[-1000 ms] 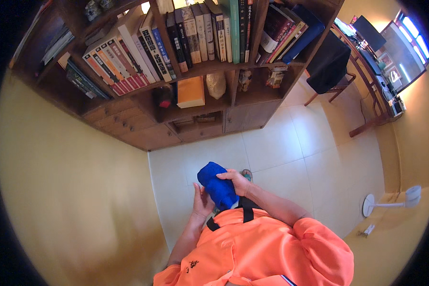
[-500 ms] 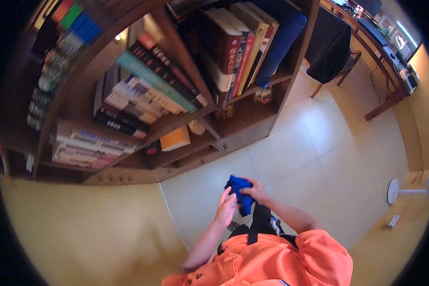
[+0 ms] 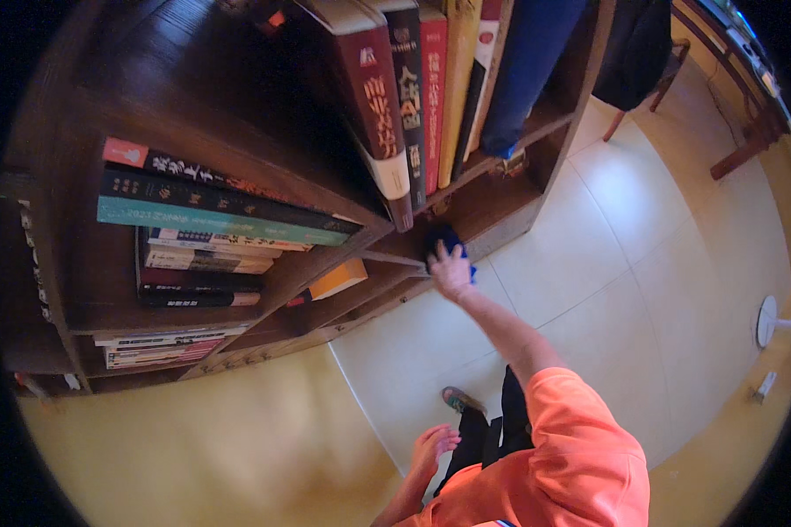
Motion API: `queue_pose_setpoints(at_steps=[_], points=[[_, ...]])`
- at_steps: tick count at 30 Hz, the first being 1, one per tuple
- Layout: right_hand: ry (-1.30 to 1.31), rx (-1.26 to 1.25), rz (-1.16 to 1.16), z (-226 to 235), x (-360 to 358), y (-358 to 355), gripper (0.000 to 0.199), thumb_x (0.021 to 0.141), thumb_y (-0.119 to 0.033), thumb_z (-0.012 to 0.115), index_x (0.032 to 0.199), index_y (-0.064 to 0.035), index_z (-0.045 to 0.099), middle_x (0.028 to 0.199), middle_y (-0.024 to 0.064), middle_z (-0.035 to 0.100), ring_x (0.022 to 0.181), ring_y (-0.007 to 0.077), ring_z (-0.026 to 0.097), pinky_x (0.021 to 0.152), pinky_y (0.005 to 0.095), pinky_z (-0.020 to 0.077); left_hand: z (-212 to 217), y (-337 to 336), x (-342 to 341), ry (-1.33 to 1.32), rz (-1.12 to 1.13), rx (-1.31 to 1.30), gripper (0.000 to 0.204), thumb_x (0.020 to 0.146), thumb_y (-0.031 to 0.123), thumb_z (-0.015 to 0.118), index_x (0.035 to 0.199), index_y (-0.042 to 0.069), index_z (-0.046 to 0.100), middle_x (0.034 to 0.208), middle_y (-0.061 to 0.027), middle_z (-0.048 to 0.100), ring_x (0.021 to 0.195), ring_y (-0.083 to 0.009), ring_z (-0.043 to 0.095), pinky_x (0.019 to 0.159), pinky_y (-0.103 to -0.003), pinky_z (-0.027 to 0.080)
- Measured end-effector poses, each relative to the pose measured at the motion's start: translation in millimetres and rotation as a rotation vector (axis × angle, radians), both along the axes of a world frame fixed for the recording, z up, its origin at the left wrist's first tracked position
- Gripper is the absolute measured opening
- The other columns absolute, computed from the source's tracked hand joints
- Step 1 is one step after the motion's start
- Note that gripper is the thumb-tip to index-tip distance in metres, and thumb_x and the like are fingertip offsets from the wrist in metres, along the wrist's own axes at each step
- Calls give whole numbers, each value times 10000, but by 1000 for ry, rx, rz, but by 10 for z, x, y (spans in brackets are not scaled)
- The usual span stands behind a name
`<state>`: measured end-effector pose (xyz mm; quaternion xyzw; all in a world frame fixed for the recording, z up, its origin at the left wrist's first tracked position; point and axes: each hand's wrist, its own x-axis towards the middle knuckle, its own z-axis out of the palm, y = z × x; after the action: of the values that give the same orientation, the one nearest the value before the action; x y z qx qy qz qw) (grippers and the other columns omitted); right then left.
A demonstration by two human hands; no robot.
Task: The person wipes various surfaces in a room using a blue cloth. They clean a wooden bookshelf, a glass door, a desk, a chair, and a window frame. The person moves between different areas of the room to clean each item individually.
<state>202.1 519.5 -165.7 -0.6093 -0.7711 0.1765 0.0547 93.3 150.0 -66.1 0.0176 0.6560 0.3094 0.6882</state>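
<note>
While seemingly grasping a blue cloth [image 3: 446, 239], right hand [image 3: 451, 270] against dark wooden shelf [image 3: 492, 200]; left hand [image 3: 432, 446] slack.

Daylight is bright and even on the floor [image 3: 589, 228] at right, with a pale sheen on the tiles. The bookcase [image 3: 193, 97] at left is dim, its shelf recesses in deep shadow. Book spines [image 3: 413, 88] at top centre are lit and sharp. Fisheye distortion bends shelf edges and tile joints strongly toward the rim. Black vignette fills all corners. Slight softness appears near the rim.
</note>
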Motion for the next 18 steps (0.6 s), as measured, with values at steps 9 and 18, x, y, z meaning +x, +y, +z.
queue_pose_setpoints(at_steps=[9,18], points=[[-175,57,-357,-201,1450,846,500,748,-50,576,1223,-204,554,1307,86,458,1041,371,501,761,433,516,-136,-473,-484,68,0,50,287,936,150,515,1152,-36,553,994,-172,651,853,-238,655,744,-332,524],[408,-247,-55,-474,-264,-868,556,685,-40,563,1208,-230,566,1258,163,518,1093,378,535,856,458,486,-222,-1204,-464,-9,72,-131,288,939,182,526,1147,-12,567,979,-131,656,842,-206,654,736,-306,522]])
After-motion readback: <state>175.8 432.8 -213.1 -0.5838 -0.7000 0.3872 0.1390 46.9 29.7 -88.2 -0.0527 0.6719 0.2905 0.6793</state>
